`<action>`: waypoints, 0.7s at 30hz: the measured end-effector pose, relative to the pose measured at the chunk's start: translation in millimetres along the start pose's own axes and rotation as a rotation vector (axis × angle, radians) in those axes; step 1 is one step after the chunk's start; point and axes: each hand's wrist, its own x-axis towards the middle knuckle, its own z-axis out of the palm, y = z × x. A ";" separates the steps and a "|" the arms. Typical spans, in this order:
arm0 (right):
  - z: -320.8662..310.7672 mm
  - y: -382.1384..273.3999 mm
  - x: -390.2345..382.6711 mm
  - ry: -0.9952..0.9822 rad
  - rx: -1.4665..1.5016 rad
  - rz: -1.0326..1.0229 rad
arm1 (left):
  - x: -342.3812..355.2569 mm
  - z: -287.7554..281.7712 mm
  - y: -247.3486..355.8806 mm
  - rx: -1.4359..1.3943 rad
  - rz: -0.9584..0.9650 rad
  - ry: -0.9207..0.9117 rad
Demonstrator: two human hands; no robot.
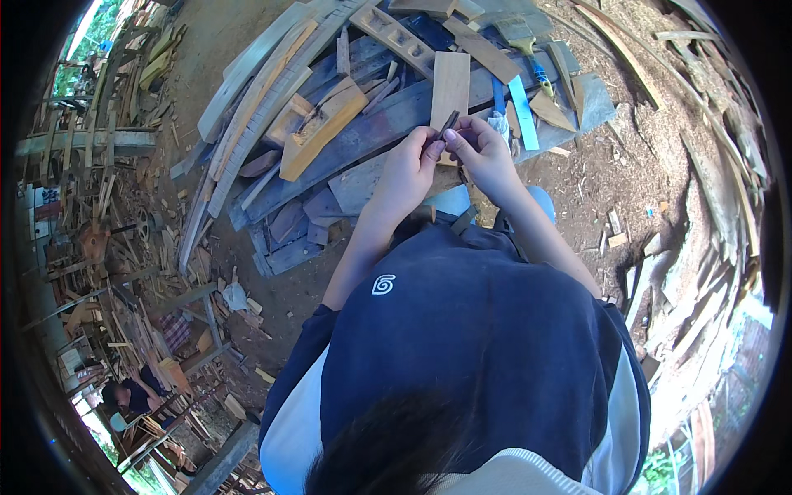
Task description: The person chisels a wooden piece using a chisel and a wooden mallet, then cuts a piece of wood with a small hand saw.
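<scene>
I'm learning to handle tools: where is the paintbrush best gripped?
Probably grip the paintbrush by its blue-and-yellow handle, the right hand coming from the person's side: the slim handle points toward them, while the broad head lies farther away.

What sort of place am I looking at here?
Probably a woodworking shop: a notched yellowish wooden block, a flat paintbrush with blue-and-yellow handle, and pale wood shavings scattered over brown ground.
</scene>
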 end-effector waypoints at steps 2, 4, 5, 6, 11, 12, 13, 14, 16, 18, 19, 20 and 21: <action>-1.8 11.3 0.2 0.030 -0.084 -0.050 | -1.9 9.1 -8.7 0.013 -0.010 0.003; -2.4 24.8 3.6 0.050 -0.201 -0.030 | -2.9 21.8 -27.5 0.009 0.105 0.073; -2.0 30.4 4.8 0.063 -0.316 -0.018 | -5.0 26.0 -40.1 0.005 0.093 0.075; -2.7 35.4 5.0 0.047 -0.441 0.033 | -7.5 31.0 -56.0 0.130 0.177 0.155; 13.9 84.4 -29.7 -0.172 -0.574 -0.063 | -56.4 60.6 -147.7 0.258 0.311 0.211; 16.6 95.0 -32.4 -0.202 -0.442 -0.077 | -61.9 62.1 -137.8 0.152 0.268 0.136; 19.7 99.7 -35.8 -0.238 -0.306 -0.090 | -69.7 61.6 -138.3 0.152 0.241 0.152; 19.5 103.2 -38.0 -0.266 -0.304 -0.078 | -74.8 60.1 -139.2 0.081 0.219 0.164; 20.6 102.7 -35.3 -0.406 -0.517 -0.019 | -78.9 58.3 -148.6 -0.017 0.162 0.218; 20.4 111.3 -33.9 -0.439 -0.476 0.061 | -77.9 63.7 -149.2 0.051 0.188 0.238; 19.0 114.2 -33.5 -0.445 -0.440 0.135 | -77.6 65.2 -146.5 0.116 0.235 0.242; 15.9 116.4 -32.6 -0.487 -0.452 0.191 | -79.5 65.1 -143.6 0.144 0.225 0.245; 15.1 114.2 -33.0 -0.494 -0.454 0.194 | -81.1 65.1 -143.4 0.144 0.219 0.250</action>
